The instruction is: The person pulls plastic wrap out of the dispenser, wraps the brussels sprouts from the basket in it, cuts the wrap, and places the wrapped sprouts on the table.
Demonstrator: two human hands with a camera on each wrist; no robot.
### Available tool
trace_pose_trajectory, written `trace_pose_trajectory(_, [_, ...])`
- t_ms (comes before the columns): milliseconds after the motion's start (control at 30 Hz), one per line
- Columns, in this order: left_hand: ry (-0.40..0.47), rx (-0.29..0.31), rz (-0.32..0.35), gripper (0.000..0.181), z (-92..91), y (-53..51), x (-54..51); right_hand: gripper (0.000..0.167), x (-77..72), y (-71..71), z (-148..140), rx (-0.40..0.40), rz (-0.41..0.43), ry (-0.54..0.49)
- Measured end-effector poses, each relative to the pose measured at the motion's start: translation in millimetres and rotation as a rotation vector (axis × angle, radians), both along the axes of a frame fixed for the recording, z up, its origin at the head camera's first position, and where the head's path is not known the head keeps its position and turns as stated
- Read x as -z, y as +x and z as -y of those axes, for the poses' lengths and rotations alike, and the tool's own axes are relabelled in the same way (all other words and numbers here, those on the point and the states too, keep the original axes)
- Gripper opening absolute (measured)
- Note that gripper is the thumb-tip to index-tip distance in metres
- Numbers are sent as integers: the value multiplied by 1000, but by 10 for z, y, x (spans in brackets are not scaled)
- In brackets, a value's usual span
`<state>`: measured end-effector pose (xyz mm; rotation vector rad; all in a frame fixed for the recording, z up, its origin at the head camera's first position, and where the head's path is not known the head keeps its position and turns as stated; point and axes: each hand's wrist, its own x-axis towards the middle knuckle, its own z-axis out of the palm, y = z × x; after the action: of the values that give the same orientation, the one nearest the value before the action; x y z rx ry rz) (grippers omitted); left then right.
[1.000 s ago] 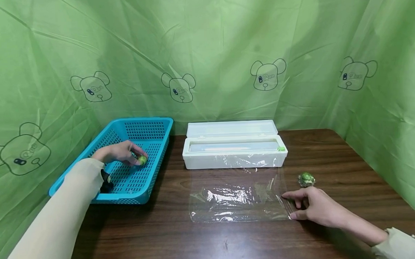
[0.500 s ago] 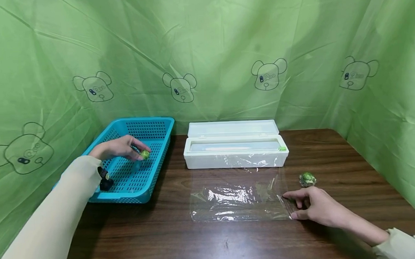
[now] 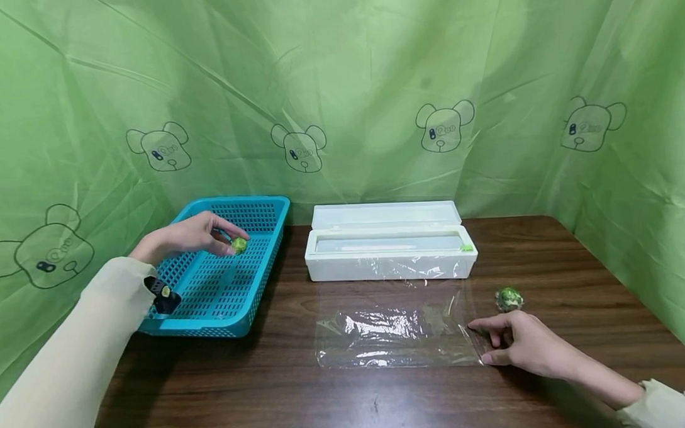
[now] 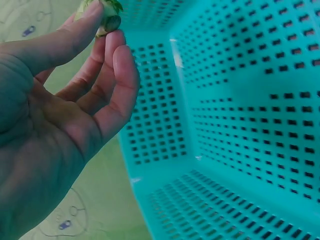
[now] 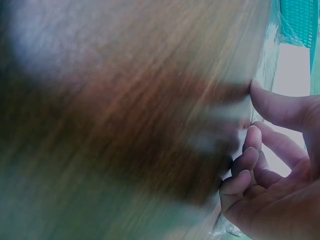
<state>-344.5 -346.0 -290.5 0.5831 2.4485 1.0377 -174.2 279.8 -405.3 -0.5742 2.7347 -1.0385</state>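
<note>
My left hand pinches a small green Brussels sprout between thumb and fingertips, above the blue basket. The left wrist view shows the sprout's cut stem end at the fingertips. A sheet of clear plastic wrap lies flat on the table, drawn out from a white dispenser box whose lid is up. With thumb and index fingertip spread apart, my right hand presses on the sheet's right edge. Just beyond that hand sits another sprout wrapped in film.
A small green piece sits at the right end of the dispenser's front edge. The brown wooden table extends in front of the sheet. A green printed curtain surrounds the table's back and sides.
My left hand has lifted the sprout up from the basket floor and drawn slightly back toward the basket's far side. The right hand and the plastic wrap have stayed in place.
</note>
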Motion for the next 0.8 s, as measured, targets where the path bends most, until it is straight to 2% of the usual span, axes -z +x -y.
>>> trace_pose_trajectory(200, [14,29,-79,41,-107,76,-128,60,5,0,-2,-9,-3,-7])
trace_pose_trajectory(367, [3,25,-172,39,-279,218,-268,59,1,-9,0,-15,-9,-7])
trace_pose_trajectory(600, [-18,117,-272,36,-643,443,-427,59,-3,-10,-3,-14,-3,-6])
trace_pose_trajectory(800, [-2,193,-266,35,-982,608,-443,58,18,-7,-15,-6,0,-2])
